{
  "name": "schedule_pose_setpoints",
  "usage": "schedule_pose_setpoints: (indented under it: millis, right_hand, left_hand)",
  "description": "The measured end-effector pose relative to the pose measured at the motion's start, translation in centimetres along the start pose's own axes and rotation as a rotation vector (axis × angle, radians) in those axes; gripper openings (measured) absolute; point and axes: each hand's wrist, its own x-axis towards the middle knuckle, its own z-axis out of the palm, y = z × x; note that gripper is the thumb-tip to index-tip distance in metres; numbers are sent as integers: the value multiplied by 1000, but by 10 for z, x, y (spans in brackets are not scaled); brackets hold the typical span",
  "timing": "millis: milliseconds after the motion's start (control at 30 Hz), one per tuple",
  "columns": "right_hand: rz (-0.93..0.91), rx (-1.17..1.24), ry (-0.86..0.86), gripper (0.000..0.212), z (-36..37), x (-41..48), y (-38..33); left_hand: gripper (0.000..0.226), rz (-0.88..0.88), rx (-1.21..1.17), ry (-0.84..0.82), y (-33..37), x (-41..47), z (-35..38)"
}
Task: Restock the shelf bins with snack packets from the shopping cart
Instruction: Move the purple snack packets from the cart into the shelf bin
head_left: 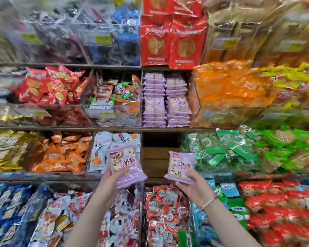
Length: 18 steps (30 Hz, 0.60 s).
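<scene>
left hand point(111, 177) gripping glossy lilac packets point(122, 162), right hand point(196, 189) gripping square pillow packet point(181, 166)

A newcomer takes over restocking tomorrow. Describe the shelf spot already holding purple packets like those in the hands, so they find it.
Find the big red bags at top centre. Directly below them stand two stacks of purple packets, with loose orange bags to their right. Only these lie flat in neat columns; the neighbours are jumbled heaps.

Bare left forearm point(89, 211), right forearm point(229, 224) with thin beaded bracelet point(209, 202)
</scene>
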Motion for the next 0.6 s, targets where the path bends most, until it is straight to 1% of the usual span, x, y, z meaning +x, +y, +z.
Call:
schedule_pose_setpoints:
  millis: [100,133,167,233,300,400,500,600]
  right_hand:
    - [-98,-28,-84,15,27,19,-30]
    - [-140,-46,-107,18,37,25,-41]
    - [-180,-60,-131,21,47,31,-51]
    - [-250,-64,-175,22,67,44,-73]
    - [-322,-51,-209,20,82,59,-94]
    - [-415,-41,-227,18,105,86,-128]
    - [-466,-5,-194,14,132,115,-161]
    - [-480,-1,-137,9,150,146,-186]
  left_hand:
    - [29,43,-2,-36,19,20,11]
    - [26,59,-1,-42,26,27,15]
    - [27,68,3,-50,32,33,17]
    - [42,87,12,-61,45,43,20]
    - [50,106,5,-71,53,55,19]
    - [59,108,37,-130,64,73,14]
    - [58,90,40,-165,70,87,11]
    - [46,73,42,-160,71,94,11]
